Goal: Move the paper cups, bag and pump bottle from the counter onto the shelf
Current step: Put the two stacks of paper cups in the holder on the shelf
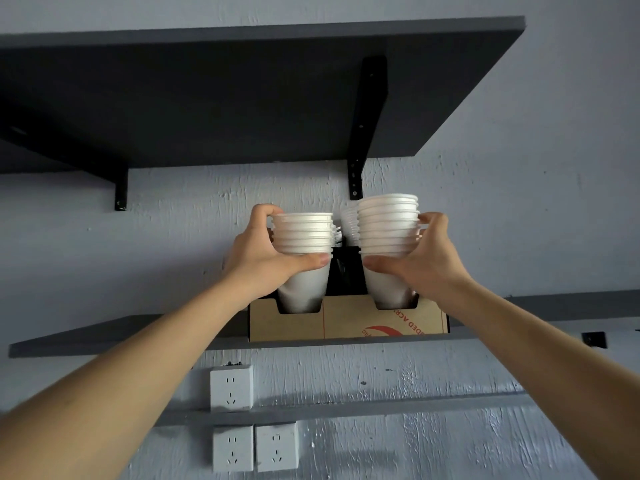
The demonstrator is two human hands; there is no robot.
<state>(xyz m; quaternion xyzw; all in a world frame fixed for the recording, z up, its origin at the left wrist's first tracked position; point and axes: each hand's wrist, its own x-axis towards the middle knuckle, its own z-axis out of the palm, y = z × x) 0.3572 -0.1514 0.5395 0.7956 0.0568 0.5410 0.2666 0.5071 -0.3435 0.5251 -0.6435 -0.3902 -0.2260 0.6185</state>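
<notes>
Your left hand (266,258) is wrapped around the left stack of paper cups (304,244), thumb across the front, fingers curled behind the rims. Your right hand (415,258) grips the taller right stack of paper cups (388,226) the same way. Both stacks sit with their bases in the cut-outs of a cardboard holder (349,322), which stands on the lower shelf (104,336) close to its front edge. More cup rims show behind, between the two stacks, though that spot is too crowded to count them. Well above the cups hangs the upper shelf (242,98) on black brackets (367,126), leaving open wall between. The lower shelf runs bare to either side of the holder.
</notes>
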